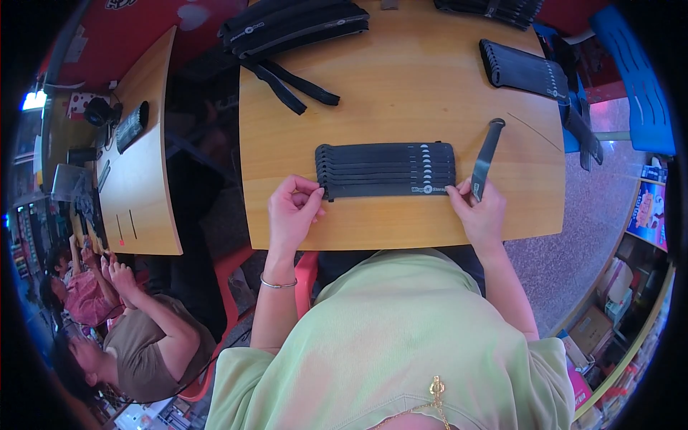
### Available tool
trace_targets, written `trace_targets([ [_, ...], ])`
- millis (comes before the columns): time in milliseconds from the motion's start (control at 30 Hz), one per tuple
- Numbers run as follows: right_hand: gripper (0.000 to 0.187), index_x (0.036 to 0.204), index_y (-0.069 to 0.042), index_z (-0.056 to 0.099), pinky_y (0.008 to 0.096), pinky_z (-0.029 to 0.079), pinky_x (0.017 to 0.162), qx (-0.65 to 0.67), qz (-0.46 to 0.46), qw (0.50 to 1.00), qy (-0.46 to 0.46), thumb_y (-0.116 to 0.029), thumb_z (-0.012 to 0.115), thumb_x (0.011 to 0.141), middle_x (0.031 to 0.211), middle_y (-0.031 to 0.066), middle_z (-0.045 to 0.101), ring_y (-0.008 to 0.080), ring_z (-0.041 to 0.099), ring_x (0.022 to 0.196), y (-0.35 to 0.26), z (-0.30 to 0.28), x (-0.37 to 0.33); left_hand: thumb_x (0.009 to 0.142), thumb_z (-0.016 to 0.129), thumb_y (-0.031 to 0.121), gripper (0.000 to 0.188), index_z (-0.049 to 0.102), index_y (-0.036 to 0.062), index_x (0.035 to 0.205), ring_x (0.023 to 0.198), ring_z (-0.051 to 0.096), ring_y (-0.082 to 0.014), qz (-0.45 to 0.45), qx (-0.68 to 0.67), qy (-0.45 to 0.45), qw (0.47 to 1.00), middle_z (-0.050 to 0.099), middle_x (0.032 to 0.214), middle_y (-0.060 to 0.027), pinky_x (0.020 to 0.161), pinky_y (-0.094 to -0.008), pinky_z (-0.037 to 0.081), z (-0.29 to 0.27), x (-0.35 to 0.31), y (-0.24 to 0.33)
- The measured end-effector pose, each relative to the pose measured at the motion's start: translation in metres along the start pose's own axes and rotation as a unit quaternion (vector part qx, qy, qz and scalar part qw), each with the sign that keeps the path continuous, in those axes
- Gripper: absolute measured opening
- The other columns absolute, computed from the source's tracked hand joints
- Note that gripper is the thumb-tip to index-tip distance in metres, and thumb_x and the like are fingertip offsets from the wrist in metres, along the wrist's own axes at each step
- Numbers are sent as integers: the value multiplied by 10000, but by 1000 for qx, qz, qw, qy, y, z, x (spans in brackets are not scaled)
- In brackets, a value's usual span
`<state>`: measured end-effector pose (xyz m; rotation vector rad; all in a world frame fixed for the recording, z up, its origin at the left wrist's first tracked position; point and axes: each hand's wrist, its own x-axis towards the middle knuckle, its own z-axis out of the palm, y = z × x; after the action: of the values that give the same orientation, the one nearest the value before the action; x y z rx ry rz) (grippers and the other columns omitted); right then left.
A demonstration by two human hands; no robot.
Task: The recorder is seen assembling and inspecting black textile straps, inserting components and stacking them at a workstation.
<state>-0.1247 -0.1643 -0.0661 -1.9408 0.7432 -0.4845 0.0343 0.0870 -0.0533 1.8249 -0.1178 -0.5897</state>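
The head camera looks down at a light brown desk. A row of black straps lies flat on it, near the person's edge, right between the two hands. The straps overlap, so only a thin strip of most of them shows. The lowest one shows more, with white letters and a round white mark near its right end. Above that mark runs a line of little white half-moon shapes.

The hands are apart. The left hand pinches the row's lower left corner. The right hand grips a loose black strap that sticks up and away, with small pale print near its low end. Its thumb is at the row's lower right corner.

At the top left of the desk sits a big black bundle with white print and round marks. Two black strips poke out below it. At the top right is a black stack with a line of white marks, and a thin brown stick lies near it.
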Motion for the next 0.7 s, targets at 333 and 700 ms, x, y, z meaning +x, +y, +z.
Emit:
trace_targets([
  [333, 234, 780, -37, 509, 251, 387, 478, -31, -26, 999, -1, -36, 737, 725, 672, 30, 523, 105, 465, 516, -12, -4, 3, 842, 624, -1, 80, 545, 7, 853, 528, 565, -53, 14, 1, 6, 1000, 582, 637, -12, 452, -169, 402, 1, -1, -1],
  [700, 191, 882, -49, 532, 254, 406, 581, 184, -111, 974, -69, -236, 523, 921, 722, 26, 520, 114, 503, 628, -34, -20, -14, 846, 627, 11, 145, 574, -25, 976, 616, 559, -46, 138, -10, 52, 989, 601, 782, -37, 535, -176, 443, 16, -21, 18],
])
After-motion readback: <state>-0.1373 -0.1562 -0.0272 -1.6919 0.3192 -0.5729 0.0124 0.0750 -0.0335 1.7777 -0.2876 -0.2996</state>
